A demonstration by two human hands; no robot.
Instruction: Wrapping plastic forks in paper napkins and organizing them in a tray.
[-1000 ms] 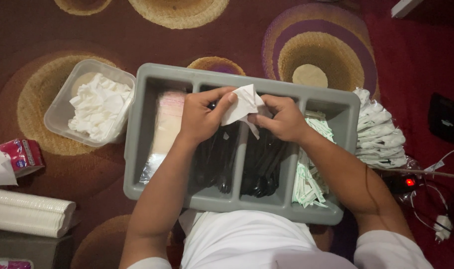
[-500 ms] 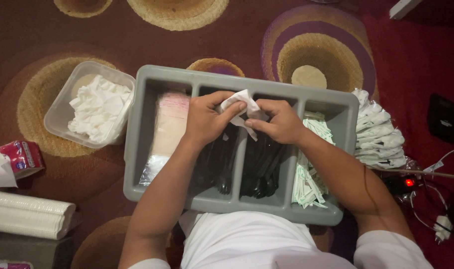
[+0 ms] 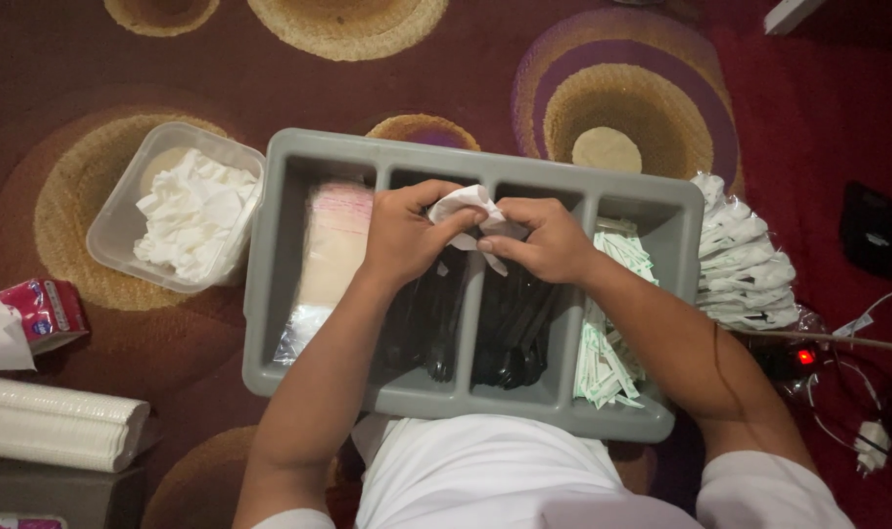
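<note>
Left hand (image 3: 399, 237): fingers closed on left edge of white napkin (image 3: 463, 204), thumb on top. Napkin crumpled, pinched between both hands, long axis running left-right, bulk just beyond fingertips, above tray divider. Right hand (image 3: 544, 238): fingers closed on napkin's right edge; both hands equally near. Below fingers: black cutlery (image 3: 470, 318) in middle compartments of grey tray (image 3: 270, 245). Right of right fingers: wrapped toothpicks (image 3: 608, 343).

home floor, patterned rug (image 3: 612, 88), power strip (image 3: 794, 360)
</note>
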